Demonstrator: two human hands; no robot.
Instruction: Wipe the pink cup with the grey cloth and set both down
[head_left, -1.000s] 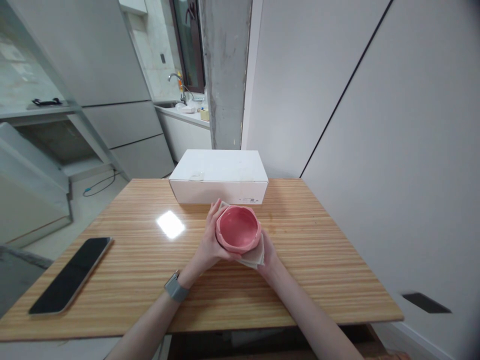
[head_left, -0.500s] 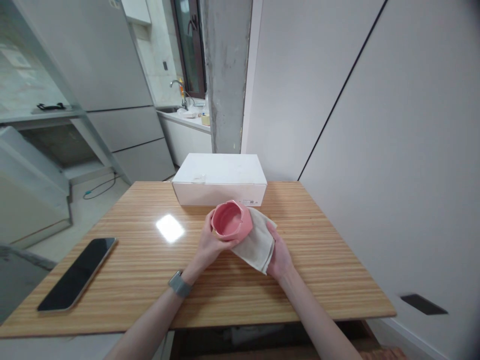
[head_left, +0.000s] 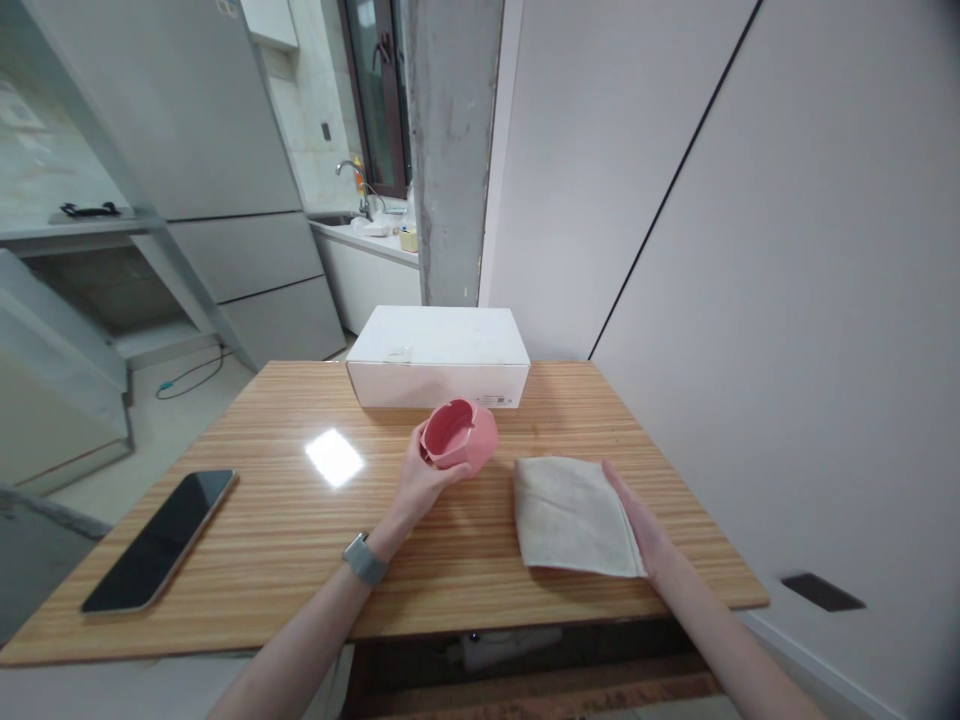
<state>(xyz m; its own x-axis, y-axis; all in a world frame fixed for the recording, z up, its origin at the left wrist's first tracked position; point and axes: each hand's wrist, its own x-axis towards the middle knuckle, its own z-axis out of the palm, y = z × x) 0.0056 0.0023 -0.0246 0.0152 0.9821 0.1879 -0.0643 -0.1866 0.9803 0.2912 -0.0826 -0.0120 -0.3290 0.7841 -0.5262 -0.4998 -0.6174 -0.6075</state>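
- Pink bowl: you have one, in your left hand, over the middle of the table and in front of the box; it is tilted, its opening turned toward your left.
- Cloth: one, pale and flat, at your right hand, to the right of the bowl and well apart from it.
- White box: one, on the far edge of the table.
- Phone: one, dark screen up, near the table's left edge.
- Watch: one, on your left wrist.
- Your left forearm slants inward from the lower left; your thumb presses the bowl's near side while the other fingers curl around its left side, gripping it.
- Your right forearm slants inward from the lower right, the hand along the cloth's right edge; most fingers are hidden, so you cannot tell whether they pinch it.
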